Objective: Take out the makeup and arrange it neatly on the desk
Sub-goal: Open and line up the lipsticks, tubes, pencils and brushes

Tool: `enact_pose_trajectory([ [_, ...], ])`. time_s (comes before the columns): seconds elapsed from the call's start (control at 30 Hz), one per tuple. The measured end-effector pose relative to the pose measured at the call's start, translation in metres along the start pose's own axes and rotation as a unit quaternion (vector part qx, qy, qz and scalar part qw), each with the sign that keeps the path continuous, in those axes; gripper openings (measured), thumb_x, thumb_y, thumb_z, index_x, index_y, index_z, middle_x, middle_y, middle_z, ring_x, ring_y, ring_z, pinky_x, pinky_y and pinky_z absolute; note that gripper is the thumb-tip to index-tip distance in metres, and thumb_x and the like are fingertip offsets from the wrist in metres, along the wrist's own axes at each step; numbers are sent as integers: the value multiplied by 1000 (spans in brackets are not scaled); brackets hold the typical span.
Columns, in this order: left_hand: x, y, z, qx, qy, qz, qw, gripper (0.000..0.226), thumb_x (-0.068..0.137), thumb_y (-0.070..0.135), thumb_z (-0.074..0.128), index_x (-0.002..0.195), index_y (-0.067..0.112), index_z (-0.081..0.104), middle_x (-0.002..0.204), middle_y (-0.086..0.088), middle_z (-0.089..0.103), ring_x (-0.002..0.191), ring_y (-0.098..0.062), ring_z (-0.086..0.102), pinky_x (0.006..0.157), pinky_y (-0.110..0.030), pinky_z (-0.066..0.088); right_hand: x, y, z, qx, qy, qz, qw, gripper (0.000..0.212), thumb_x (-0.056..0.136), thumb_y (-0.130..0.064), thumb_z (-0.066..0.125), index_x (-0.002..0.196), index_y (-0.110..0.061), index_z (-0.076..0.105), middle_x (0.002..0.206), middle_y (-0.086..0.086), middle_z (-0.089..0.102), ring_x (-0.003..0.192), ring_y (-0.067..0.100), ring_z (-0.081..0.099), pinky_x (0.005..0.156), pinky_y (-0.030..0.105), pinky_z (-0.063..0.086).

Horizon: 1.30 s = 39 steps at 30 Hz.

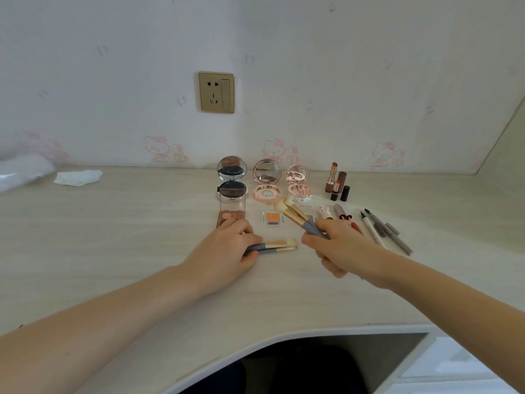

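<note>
My left hand (230, 248) pinches the blue handles of two makeup brushes (277, 246) that lie flat on the desk (127, 228), bristles pointing right. My right hand (339, 247) grips a bundle of blue-handled brushes (295, 215) raised above the desk, bristles pointing up and left. Behind them stand three open compacts: a black one (232, 177), a rose-gold one (267, 180) and a smaller pink one (298, 180). An eyeshadow palette (231, 213) and a small orange pan (272, 217) lie in front of them.
Lipsticks (338, 183) stand at the back right. Several pens and liners (383, 230) lie fanned out right of my right hand. A crumpled tissue (78, 177) and a plastic bag (22, 172) sit far left. The desk's curved front edge (255, 341) is close to me.
</note>
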<state>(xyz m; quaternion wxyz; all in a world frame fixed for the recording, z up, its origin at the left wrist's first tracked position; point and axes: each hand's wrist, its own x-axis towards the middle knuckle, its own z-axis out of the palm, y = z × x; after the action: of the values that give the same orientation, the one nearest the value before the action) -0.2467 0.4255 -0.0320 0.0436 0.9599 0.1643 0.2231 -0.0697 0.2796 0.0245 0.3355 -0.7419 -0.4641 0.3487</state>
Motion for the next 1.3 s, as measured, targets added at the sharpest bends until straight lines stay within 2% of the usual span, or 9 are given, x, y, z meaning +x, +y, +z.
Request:
enact_pose_trajectory([
  [0.13, -1, 2, 2, -12, 19, 4, 1000, 43, 87, 39, 42, 111, 18, 71, 98, 6, 57, 98, -16, 46, 87, -32, 46, 1, 3, 14, 11, -6, 3, 1000, 19, 98, -27, 48, 95, -8, 51, 62, 1, 45, 38, 5, 43, 45, 20, 40],
  [0.27, 6, 23, -7, -204, 45, -88, 974, 31, 93, 43, 46, 106, 29, 70, 100, 15, 62, 104, -7, 48, 93, -26, 39, -2, -4, 27, -11, 5, -44, 999, 18, 97, -25, 48, 84, -13, 49, 62, 2, 49, 41, 5, 47, 50, 22, 45],
  [0.37, 14, 39, -19, -370, 60, -183, 909, 19, 96, 35, 54, 94, 30, 73, 83, 21, 67, 89, 1, 58, 80, -16, 42, -6, -14, 33, -29, 14, -72, 997, 18, 98, -26, 46, 85, -15, 50, 62, 5, 55, 47, 11, 51, 57, 31, 50],
  [0.47, 19, 48, -22, -506, 69, -266, 818, 19, 91, 35, 62, 95, 24, 76, 97, 7, 73, 101, -9, 64, 92, -25, 48, -7, -20, 38, -31, 15, -88, 995, 17, 99, -25, 45, 85, -14, 50, 61, 7, 57, 46, 12, 52, 56, 30, 50],
  [0.7, 22, 57, -26, -579, 79, -286, 759, 22, 95, 20, 55, 100, 4, 70, 96, -4, 75, 96, -13, 70, 91, -30, 51, -3, -18, 45, 4, -27, -79, 997, 11, 96, -21, 51, 92, -10, 53, 61, 1, 55, 45, 4, 52, 51, 17, 48],
  [0.87, 22, 56, -37, -603, 100, -273, 743, 16, 97, 14, 52, 99, 5, 65, 82, -6, 72, 88, -24, 72, 82, -35, 57, -6, -11, 39, 16, -60, -74, 995, 23, 92, -24, 60, 103, -4, 61, 85, 6, 74, 73, 15, 71, 76, 28, 59],
  [1.07, 20, 46, -49, -490, 59, -220, 841, 13, 97, 13, 53, 98, 5, 63, 78, -5, 70, 68, -25, 71, 66, -33, 60, -12, -4, 13, 43, -52, -58, 996, 26, 93, -24, 58, 116, -12, 60, 103, 2, 71, 89, 13, 71, 83, 35, 58],
  [1.2, 25, 42, -53, -283, -53, -134, 948, 13, 96, 17, 56, 84, 11, 60, 78, 0, 69, 61, -16, 69, 63, -32, 57, -11, -9, 1, 68, 17, -104, 992, 38, 91, -14, 60, 127, -23, 51, 115, -3, 62, 90, 13, 70, 80, 35, 59],
  [1.3, 30, 43, -52, -132, -162, -82, 975, 15, 94, 21, 56, 80, 17, 57, 77, 8, 67, 58, -8, 67, 69, -37, 55, -10, -13, -2, 12, 32, -161, 986, 45, 87, -14, 64, 126, -33, 51, 116, -11, 60, 91, 11, 69, 81, 35, 59],
])
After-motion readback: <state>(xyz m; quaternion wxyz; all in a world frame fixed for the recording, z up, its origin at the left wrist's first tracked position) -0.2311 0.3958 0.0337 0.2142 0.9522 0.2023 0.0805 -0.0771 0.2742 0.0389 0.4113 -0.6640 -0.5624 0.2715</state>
